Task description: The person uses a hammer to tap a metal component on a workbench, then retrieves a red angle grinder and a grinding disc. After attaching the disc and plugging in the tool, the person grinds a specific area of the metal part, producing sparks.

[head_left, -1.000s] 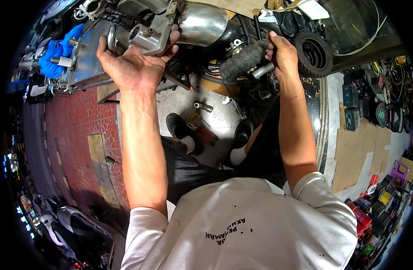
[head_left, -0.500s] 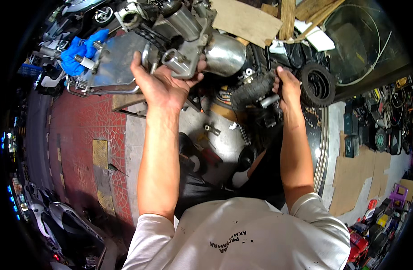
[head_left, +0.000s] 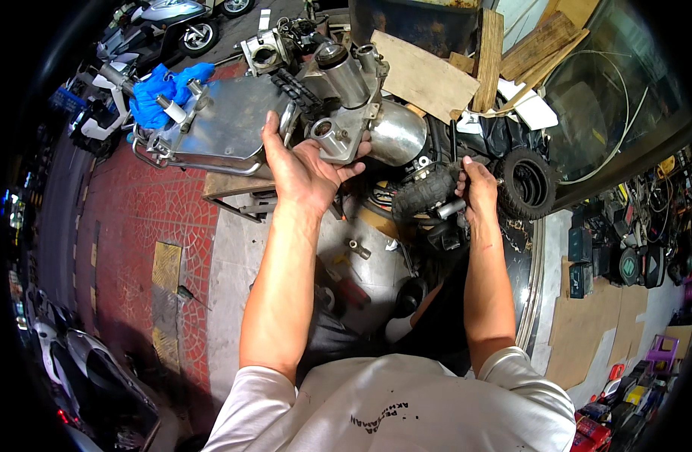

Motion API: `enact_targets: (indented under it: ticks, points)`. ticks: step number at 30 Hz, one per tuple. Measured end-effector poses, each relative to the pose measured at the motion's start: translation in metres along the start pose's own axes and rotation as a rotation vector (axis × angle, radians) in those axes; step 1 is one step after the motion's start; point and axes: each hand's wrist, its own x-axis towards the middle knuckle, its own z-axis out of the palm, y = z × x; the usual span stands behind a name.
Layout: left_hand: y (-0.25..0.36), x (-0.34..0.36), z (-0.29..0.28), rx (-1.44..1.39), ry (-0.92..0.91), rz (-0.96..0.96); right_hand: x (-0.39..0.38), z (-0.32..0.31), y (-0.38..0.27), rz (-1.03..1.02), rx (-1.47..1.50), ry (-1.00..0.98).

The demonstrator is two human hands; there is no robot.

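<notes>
My left hand (head_left: 307, 177) is palm up under a grey metal bracket (head_left: 351, 147) that carries upright metal cylinders. Its thumb sticks up on the near left side, and its fingertips show past the bracket's near end. A big polished metal can (head_left: 397, 134) sits just right of the bracket. My right hand (head_left: 479, 192) has its fingers curled in beside a small knobbly black tyre (head_left: 425, 192). A short silver tube (head_left: 451, 209) pokes out below those fingers. What they grip is hidden.
At left, a flat metal box (head_left: 229, 117) with a tube frame carries crumpled blue plastic (head_left: 161, 94). Stacked tyres (head_left: 528, 184) stand at right, behind them wooden boards (head_left: 425, 75) and a glass pane (head_left: 610, 98). A metal fitting (head_left: 358, 248) lies on the floor. Parked scooters (head_left: 90, 377) stand at left.
The whole view has shifted, so the bench parts and both hands sit lower in the picture, and the bracket further right. Both hands keep the same grip beside the same parts.
</notes>
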Motion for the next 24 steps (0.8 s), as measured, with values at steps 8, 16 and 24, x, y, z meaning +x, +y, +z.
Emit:
enact_targets:
  ticks: [8,16,24]
  points:
    - [0.001,-0.002,-0.003,-0.027,0.007,-0.025,-0.002,0.005,0.003,0.010,0.006,-0.007]
    - [0.006,-0.005,0.012,-0.059,0.021,-0.050,-0.006,0.010,0.016,0.026,-0.088,-0.060]
    - [0.016,0.003,0.015,-0.082,0.090,-0.042,-0.024,0.030,0.140,-0.136,-0.829,-0.517]
